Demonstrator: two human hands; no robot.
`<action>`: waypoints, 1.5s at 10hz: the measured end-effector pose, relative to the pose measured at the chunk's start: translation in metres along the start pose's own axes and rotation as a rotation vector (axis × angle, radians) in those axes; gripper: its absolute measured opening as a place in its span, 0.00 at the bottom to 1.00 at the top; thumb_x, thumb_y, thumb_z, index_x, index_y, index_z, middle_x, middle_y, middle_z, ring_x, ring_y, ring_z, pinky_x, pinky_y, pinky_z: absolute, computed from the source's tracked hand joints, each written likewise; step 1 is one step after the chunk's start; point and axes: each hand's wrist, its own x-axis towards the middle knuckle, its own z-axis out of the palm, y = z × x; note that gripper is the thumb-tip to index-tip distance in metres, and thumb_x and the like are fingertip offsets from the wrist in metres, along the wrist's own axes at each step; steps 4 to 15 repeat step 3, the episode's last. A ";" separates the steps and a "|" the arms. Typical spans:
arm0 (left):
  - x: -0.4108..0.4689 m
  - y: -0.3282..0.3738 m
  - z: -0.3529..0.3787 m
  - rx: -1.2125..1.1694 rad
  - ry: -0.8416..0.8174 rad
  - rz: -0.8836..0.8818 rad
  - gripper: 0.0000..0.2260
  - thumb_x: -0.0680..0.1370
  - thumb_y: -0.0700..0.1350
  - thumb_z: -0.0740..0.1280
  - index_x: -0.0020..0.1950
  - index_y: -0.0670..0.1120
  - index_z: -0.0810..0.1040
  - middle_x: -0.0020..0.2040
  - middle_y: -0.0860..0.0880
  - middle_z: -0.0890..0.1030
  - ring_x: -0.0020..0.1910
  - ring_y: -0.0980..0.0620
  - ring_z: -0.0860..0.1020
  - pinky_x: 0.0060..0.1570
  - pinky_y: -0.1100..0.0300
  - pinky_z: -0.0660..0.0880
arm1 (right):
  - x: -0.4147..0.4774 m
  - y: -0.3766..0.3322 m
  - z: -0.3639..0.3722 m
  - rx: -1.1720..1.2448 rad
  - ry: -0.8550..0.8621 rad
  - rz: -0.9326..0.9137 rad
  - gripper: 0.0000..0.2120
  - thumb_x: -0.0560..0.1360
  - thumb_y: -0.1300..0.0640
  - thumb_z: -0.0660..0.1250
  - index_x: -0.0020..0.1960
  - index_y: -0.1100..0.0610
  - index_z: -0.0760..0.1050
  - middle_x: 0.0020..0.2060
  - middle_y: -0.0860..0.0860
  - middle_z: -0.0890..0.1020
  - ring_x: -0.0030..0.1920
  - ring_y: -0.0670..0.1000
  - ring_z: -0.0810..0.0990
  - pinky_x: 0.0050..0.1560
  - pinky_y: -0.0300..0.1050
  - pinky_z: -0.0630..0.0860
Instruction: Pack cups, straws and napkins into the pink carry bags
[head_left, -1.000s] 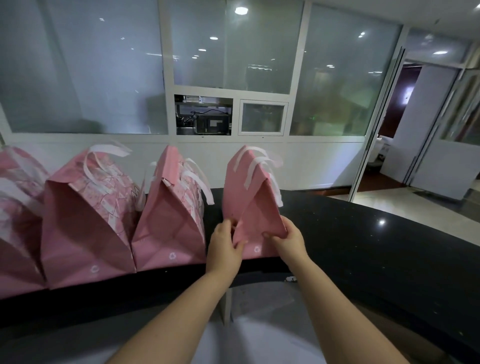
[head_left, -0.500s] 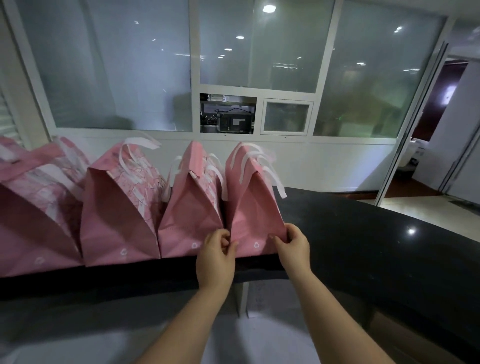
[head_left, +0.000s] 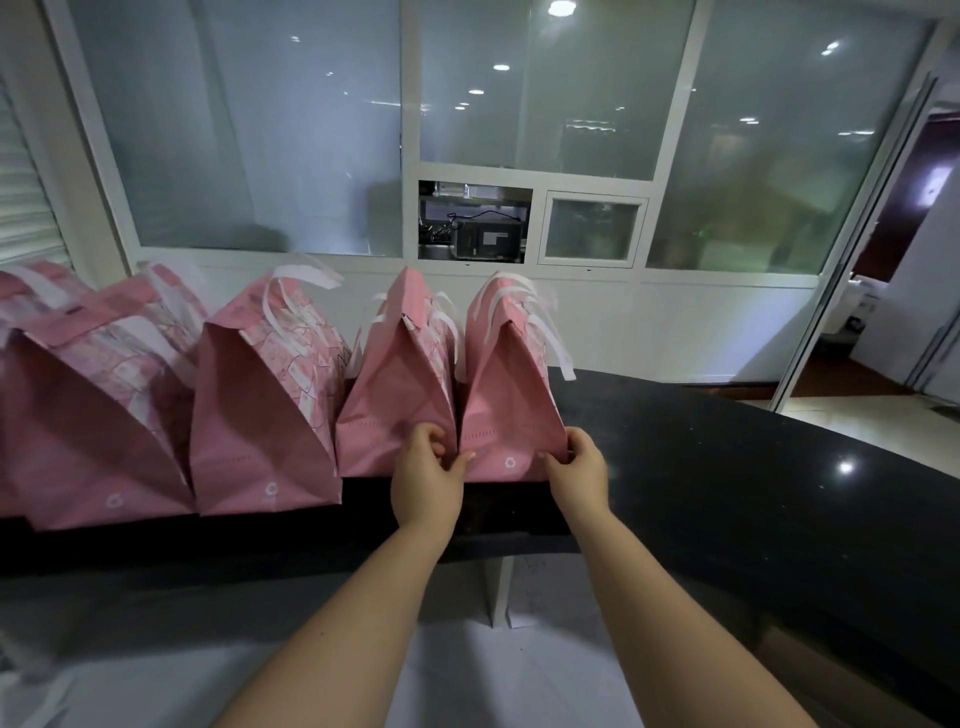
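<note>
Several pink carry bags with white handles stand in a row on a black counter (head_left: 727, 467). The rightmost pink bag (head_left: 509, 384) is upright, pressed against its neighbour bag (head_left: 400, 384). My left hand (head_left: 428, 475) pinches the rightmost bag's lower left corner. My right hand (head_left: 579, 462) pinches its lower right corner. Two more bags stand further left: one (head_left: 260, 410) in the middle and one (head_left: 88, 415) at the far left. No cups, straws or napkins are visible; the bags' contents are hidden.
The counter's front edge (head_left: 311, 545) runs just below the bags, with a white support post (head_left: 501, 592) under it. A glass partition with a small hatch (head_left: 475, 221) stands behind. An open doorway (head_left: 893, 291) lies at the right.
The rightmost bag slid left and now touches the neighbour bag. Both hands moved lower on it, from its sides to its bottom corners.
</note>
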 end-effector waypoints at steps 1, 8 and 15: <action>0.000 0.003 -0.010 0.002 0.011 0.084 0.17 0.68 0.50 0.77 0.46 0.59 0.70 0.41 0.58 0.76 0.38 0.59 0.77 0.35 0.62 0.73 | -0.006 -0.015 -0.004 0.027 0.100 -0.050 0.14 0.71 0.55 0.73 0.50 0.42 0.72 0.45 0.38 0.79 0.47 0.41 0.79 0.39 0.34 0.72; 0.022 0.048 -0.071 0.111 -0.088 0.438 0.14 0.72 0.47 0.74 0.57 0.51 0.78 0.51 0.53 0.77 0.48 0.52 0.78 0.47 0.56 0.77 | -0.022 -0.107 -0.004 -0.175 0.180 -0.468 0.25 0.71 0.52 0.72 0.66 0.43 0.68 0.60 0.38 0.70 0.67 0.45 0.63 0.63 0.42 0.64; 0.022 0.048 -0.071 0.111 -0.088 0.438 0.14 0.72 0.47 0.74 0.57 0.51 0.78 0.51 0.53 0.77 0.48 0.52 0.78 0.47 0.56 0.77 | -0.022 -0.107 -0.004 -0.175 0.180 -0.468 0.25 0.71 0.52 0.72 0.66 0.43 0.68 0.60 0.38 0.70 0.67 0.45 0.63 0.63 0.42 0.64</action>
